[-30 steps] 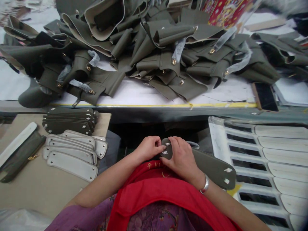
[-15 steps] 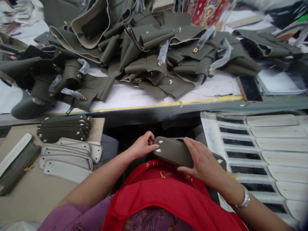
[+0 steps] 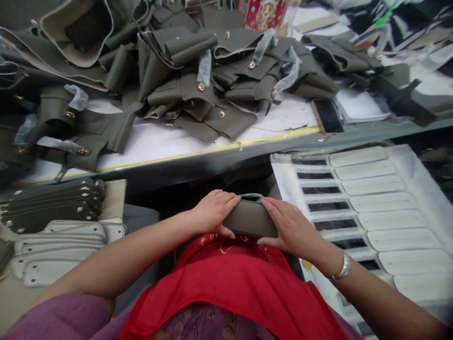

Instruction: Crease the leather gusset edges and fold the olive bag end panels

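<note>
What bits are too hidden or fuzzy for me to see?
Head view:
Ends of the green piece: covered by the left hand and right hand.
Top of the red thing: cut off by the top edge.
Letters on the apron: too small, blurred.
What's under the table: shadowed.

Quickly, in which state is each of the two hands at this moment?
Left hand: closed on the left part of the olive panel.
Right hand: closed on the same panel, farther right.

Yellow characters (image 3: 204, 240) on the red apron (image 3: 231, 283) are partly hidden and too small to read; no other text is legible.
</note>
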A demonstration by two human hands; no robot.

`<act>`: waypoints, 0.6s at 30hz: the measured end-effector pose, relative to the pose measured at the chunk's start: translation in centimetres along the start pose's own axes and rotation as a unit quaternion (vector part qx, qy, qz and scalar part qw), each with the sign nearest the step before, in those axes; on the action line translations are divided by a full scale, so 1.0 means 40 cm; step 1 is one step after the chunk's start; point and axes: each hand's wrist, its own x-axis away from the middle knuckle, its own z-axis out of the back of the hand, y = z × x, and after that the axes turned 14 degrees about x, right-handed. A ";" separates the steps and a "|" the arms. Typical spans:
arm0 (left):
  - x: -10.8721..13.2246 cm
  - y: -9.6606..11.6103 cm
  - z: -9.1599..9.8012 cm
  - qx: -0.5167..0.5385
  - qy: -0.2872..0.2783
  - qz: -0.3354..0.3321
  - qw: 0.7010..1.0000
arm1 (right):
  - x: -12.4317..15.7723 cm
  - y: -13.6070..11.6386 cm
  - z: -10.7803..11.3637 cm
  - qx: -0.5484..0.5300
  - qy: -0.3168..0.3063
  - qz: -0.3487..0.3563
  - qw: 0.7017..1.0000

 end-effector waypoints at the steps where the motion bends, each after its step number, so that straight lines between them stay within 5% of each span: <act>1: -0.006 -0.004 -0.005 0.000 0.000 -0.001 1.000 | 0.004 0.004 -0.003 -0.002 -0.003 -0.005 1.000; 18: 0.009 -0.027 -0.021 -0.078 -0.007 -0.074 0.994 | 0.009 0.009 -0.010 0.054 -0.013 0.059 0.997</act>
